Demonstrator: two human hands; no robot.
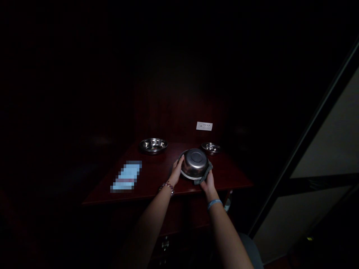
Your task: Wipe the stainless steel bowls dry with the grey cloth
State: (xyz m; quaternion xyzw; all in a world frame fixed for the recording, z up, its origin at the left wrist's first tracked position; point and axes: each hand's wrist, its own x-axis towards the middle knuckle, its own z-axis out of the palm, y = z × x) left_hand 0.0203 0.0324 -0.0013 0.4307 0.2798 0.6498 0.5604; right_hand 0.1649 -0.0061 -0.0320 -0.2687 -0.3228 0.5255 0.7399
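A shiny steel bowl [195, 164] is tilted with its round base facing me, above the front part of the dark red table. My left hand [176, 171] grips its left side, fingers and thumb closed at the rim. On the right side, my right hand [208, 182] holds a dark grey cloth [203, 178] against the bowl's rim. The cloth covers part of that hand, and the fingers behind the bowl are hidden.
A wide steel basin [153, 146] sits at the back left of the table [157, 179], a smaller steel bowl [211, 148] at the back right. Left of my hands lies a blurred-out pale blue rectangle [126, 177]. A white socket panel [204, 126] is on the back wall.
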